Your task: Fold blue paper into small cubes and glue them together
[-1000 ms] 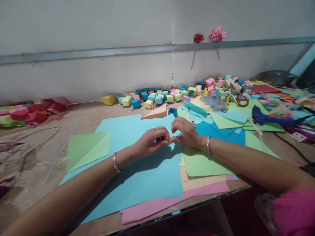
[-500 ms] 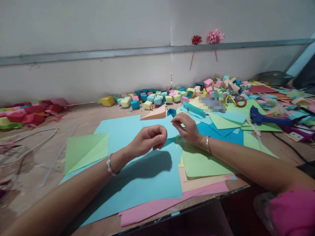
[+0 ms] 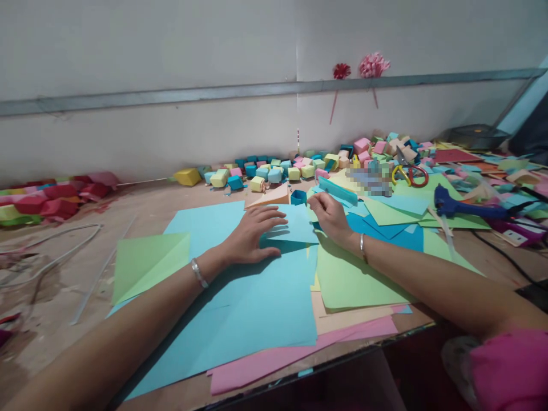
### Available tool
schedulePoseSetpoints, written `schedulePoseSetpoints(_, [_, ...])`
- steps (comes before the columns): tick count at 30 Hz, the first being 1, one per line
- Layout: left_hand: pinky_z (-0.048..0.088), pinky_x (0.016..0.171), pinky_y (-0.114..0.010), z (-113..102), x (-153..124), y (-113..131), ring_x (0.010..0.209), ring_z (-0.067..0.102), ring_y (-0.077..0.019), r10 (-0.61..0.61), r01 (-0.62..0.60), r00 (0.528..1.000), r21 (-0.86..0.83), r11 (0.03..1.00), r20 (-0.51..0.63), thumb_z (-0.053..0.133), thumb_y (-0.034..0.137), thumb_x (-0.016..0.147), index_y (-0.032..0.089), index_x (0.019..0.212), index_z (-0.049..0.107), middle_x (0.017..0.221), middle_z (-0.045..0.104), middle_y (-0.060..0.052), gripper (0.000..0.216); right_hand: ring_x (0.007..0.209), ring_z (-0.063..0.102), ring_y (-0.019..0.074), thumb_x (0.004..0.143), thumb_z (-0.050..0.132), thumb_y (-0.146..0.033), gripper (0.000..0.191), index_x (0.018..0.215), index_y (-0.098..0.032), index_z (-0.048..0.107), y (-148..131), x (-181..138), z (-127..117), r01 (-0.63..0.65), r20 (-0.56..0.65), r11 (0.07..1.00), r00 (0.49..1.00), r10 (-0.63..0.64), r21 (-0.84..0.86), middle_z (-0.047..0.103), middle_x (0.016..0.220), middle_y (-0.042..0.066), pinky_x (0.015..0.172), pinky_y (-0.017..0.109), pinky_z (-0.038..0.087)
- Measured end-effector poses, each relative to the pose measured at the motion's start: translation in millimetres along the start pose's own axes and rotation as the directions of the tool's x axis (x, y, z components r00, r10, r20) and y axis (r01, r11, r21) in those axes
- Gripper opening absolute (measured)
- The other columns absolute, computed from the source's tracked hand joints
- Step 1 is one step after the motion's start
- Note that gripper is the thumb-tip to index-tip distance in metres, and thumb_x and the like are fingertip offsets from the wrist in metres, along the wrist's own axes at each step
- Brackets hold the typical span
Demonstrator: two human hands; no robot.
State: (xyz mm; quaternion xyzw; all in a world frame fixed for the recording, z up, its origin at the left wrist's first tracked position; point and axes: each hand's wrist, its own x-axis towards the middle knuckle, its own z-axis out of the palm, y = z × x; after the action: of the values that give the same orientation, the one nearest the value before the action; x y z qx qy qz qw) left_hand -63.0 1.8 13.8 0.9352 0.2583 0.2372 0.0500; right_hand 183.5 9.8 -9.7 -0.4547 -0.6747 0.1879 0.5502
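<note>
Stretched over a small light-blue paper piece (image 3: 293,224), my left hand (image 3: 256,235) is open, its fingers and thumb apart. It is at the left side of this piece, and I cannot tell whether it presses on it. Beyond the piece's right edge, my right hand (image 3: 330,218) is closed with the fingers curled together; what they hold, if anything, is hidden. Beneath both lies a large light-blue sheet (image 3: 257,308). A folded green sheet (image 3: 149,262) rests on its left part, and a green sheet (image 3: 359,279) lies under my right forearm.
Along the wall sit many small folded paper boxes (image 3: 257,183). A blue glue gun (image 3: 466,206) and red-and-yellow scissors (image 3: 409,175) lie at right. A white cable (image 3: 64,251) curls at left. Pink paper (image 3: 257,374) lies along the table's front edge.
My left hand has opened from a curled pinch and moved slightly forward, toward the small light-blue piece. My right hand has shifted a little to the right, still closed.
</note>
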Motion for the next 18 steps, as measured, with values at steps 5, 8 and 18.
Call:
schedulePoseSetpoints(5, [0.049,0.087,-0.037,10.9,-2.8,-1.3,0.097,0.066,-0.021,-0.001,0.022,0.973,0.085,0.996,-0.233,0.054,0.027,0.093,0.024,0.093,0.073,0.102,0.074,-0.008,0.02,0.083,0.057,0.021,0.089,0.045,-0.039,0.023,0.09,-0.019,0.055,4.1,1.6,2.5,-0.049,0.018,0.993,0.999,0.051,-0.11,0.061,0.089,0.007,0.076,0.036,0.045])
schedulePoseSetpoints(8, [0.048,0.084,-0.037,8.5,-2.9,4.9,0.092,0.065,-0.0196,0.081,0.03,0.9,0.245,0.969,-0.429,0.051,0.023,0.094,0.025,0.094,0.073,0.1,0.075,-0.007,0.022,0.078,0.061,0.0192,0.091,0.044,-0.043,0.029,0.104,-0.021,0.055,6.0,0.3,2.8,-0.148,0.076,0.989,0.986,0.148,-0.006,0.065,0.091,0.006,0.074,0.036,0.049])
schedulePoseSetpoints(18, [0.037,0.083,-0.038,2.1,-4.4,15.0,0.085,0.064,-0.0189,0.267,-0.041,0.872,0.481,0.876,-0.41,0.062,0.022,0.09,0.029,0.104,0.07,0.089,0.076,0.0,0.018,0.087,0.066,0.0195,0.071,0.071,-0.033,0.051,0.114,-0.022,0.047,-9.1,-12.0,6.2,-0.32,0.239,0.873,0.94,0.244,0.368,0.068,0.1,0.007,0.077,0.037,0.055])
